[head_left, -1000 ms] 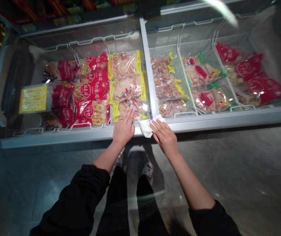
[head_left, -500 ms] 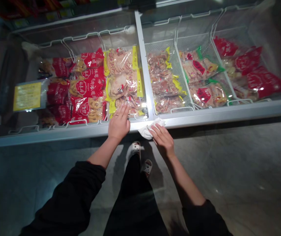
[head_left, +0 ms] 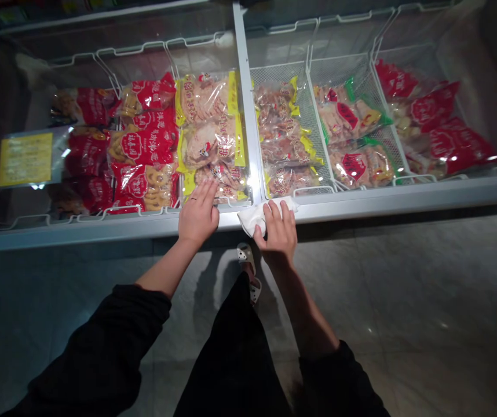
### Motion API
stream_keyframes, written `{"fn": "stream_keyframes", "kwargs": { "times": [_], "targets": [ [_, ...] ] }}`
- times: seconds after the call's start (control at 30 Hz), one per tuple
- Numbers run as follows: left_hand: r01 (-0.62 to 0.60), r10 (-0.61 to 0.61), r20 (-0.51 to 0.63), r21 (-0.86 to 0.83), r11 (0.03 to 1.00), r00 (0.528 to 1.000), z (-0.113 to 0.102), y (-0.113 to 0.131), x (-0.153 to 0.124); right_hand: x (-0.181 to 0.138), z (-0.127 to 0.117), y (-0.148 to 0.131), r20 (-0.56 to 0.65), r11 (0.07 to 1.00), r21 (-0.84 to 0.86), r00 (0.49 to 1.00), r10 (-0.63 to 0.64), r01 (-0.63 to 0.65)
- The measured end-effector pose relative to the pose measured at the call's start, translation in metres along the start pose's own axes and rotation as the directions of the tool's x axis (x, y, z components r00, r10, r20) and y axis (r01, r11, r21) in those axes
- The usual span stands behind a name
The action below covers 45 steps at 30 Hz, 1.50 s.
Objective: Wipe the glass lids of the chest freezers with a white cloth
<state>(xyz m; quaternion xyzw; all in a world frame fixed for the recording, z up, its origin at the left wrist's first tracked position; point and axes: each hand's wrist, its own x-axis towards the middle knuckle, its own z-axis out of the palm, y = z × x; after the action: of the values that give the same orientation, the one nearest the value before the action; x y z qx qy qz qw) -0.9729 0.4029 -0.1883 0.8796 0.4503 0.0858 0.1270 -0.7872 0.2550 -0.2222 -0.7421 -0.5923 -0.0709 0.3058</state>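
Note:
A white cloth (head_left: 251,220), perhaps a wipe, lies folded against the silvery front rim (head_left: 361,198) of a chest freezer. My right hand (head_left: 280,233) holds this cloth on the rim, fingers on top and thumb at its left side. To the left, my left hand (head_left: 198,213) rests with fingers stretched out over the rim and the edge of the glass cover; it holds nothing. Beyond its fingertips, under the glass, lie clear bags of meat with yellow edges (head_left: 207,145).
Under the glass, wire baskets hold red bags (head_left: 155,139) on the left, green-edged bags (head_left: 353,116) and more red bags (head_left: 452,145) on the right. A yellow label (head_left: 26,159) is at the left. A centre bar (head_left: 248,104) divides the glass. My feet in white clogs (head_left: 245,255) stand on grey tiles.
My right hand has turned more upright and pressed further onto the rim, with the cloth moved up onto it. My left hand stays flat near the glass edge. The view has shifted slightly.

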Motion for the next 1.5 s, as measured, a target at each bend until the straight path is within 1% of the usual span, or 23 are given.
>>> {"fn": "stream_keyframes", "kwargs": {
  "times": [0.07,0.13,0.2,0.27,0.33,0.43,0.47,0.53,0.63,0.73,0.8,0.87,0.93,0.97,1.03,1.1,1.17,1.2,1.23,1.3,1.37,1.43,1.5],
  "targets": [
    [0.002,-0.002,-0.005,0.006,1.000,1.000,0.000,0.000,0.000,-0.005,-0.007,0.014,0.040,0.996,-0.034,0.995,-0.086,0.088],
    [0.004,-0.004,-0.006,0.011,1.000,1.000,0.000,0.000,0.000,-0.013,-0.020,0.035,0.085,0.990,-0.054,0.989,-0.123,0.128],
    [0.002,-0.002,-0.001,0.011,1.000,1.000,-0.001,0.000,-0.001,-0.019,-0.032,0.053,0.103,0.995,-0.063,0.992,-0.071,0.078],
    [-0.001,0.001,0.004,0.007,1.000,1.000,-0.001,0.000,-0.001,-0.019,-0.036,0.062,0.086,0.998,-0.053,0.996,0.023,-0.019],
    [-0.001,0.001,0.011,0.002,1.000,1.000,-0.001,0.000,-0.001,-0.013,-0.029,0.058,0.064,0.995,-0.018,0.993,0.104,-0.103],
    [-0.011,0.011,0.027,-0.001,1.000,1.000,-0.001,-0.001,-0.001,-0.002,-0.008,0.036,0.073,0.985,0.043,0.983,0.166,-0.169],
    [-0.022,0.022,0.030,0.002,1.000,0.999,-0.001,-0.002,-0.001,0.000,-0.004,0.029,0.080,0.986,0.057,0.985,0.151,-0.156],
    [-0.057,0.057,0.026,0.020,0.998,0.998,-0.001,-0.002,-0.001,-0.001,-0.004,0.023,0.116,0.995,0.074,0.992,0.051,-0.060],
    [-0.136,0.136,0.016,0.046,0.990,0.991,-0.001,-0.003,-0.001,-0.009,-0.025,0.039,0.199,0.991,0.077,0.973,-0.118,0.105],
    [-0.207,0.205,0.030,0.051,0.977,0.978,-0.002,-0.003,-0.001,-0.013,-0.046,0.069,0.164,0.995,0.049,0.982,-0.093,0.086],
    [-0.239,0.237,0.043,0.048,0.970,0.971,-0.003,0.000,-0.001,-0.009,-0.048,0.079,0.090,1.000,0.020,0.996,-0.019,0.017],
    [-0.249,0.247,0.047,0.038,0.968,0.968,-0.004,0.010,0.003,-0.001,-0.038,0.076,0.017,0.998,0.010,0.998,0.061,-0.061],
    [-0.235,0.234,0.050,0.008,0.972,0.971,-0.003,0.028,0.010,0.007,-0.023,0.060,-0.013,0.994,0.027,0.994,0.104,-0.104],
    [-0.221,0.221,0.058,-0.017,0.975,0.973,-0.001,0.040,0.016,0.009,-0.017,0.051,0.000,0.994,0.037,0.995,0.104,-0.104],
    [-0.205,0.211,0.071,-0.086,0.975,0.975,0.006,0.067,0.029,0.007,-0.011,0.037,0.078,0.996,0.062,0.995,0.063,-0.068],
    [-0.157,0.169,0.077,-0.145,0.977,0.983,0.016,0.093,0.041,0.000,-0.016,0.035,0.161,0.994,0.106,0.987,-0.011,-0.006],
    [-0.139,0.153,0.078,-0.169,0.976,0.985,0.027,0.114,0.049,-0.010,-0.029,0.049,0.170,0.987,0.153,0.982,-0.078,0.052],
    [-0.139,0.153,0.074,-0.166,0.976,0.985,0.031,0.122,0.051,-0.013,-0.037,0.061,0.143,0.985,0.158,0.985,-0.096,0.073],
    [-0.146,0.159,0.074,-0.156,0.977,0.985,0.035,0.127,0.052,-0.015,-0.046,0.073,0.119,0.986,0.141,0.987,-0.108,0.091],
    [-0.161,0.172,0.083,-0.122,0.979,0.982,0.039,0.134,0.051,-0.014,-0.057,0.096,0.133,0.987,0.091,0.981,-0.143,0.132],
    [-0.171,0.180,0.108,-0.090,0.981,0.978,0.039,0.137,0.050,-0.006,-0.059,0.107,0.082,0.993,0.029,0.990,-0.113,0.111],
    [-0.180,0.188,0.137,-0.072,0.981,0.972,0.037,0.136,0.050,0.005,-0.050,0.102,-0.019,1.000,0.005,1.000,-0.014,0.014],
    [-0.195,0.202,0.165,-0.061,0.979,0.965,0.035,0.135,0.052,0.014,-0.036,0.086,-0.077,0.997,0.047,0.995,0.059,-0.055]
  ]
}}
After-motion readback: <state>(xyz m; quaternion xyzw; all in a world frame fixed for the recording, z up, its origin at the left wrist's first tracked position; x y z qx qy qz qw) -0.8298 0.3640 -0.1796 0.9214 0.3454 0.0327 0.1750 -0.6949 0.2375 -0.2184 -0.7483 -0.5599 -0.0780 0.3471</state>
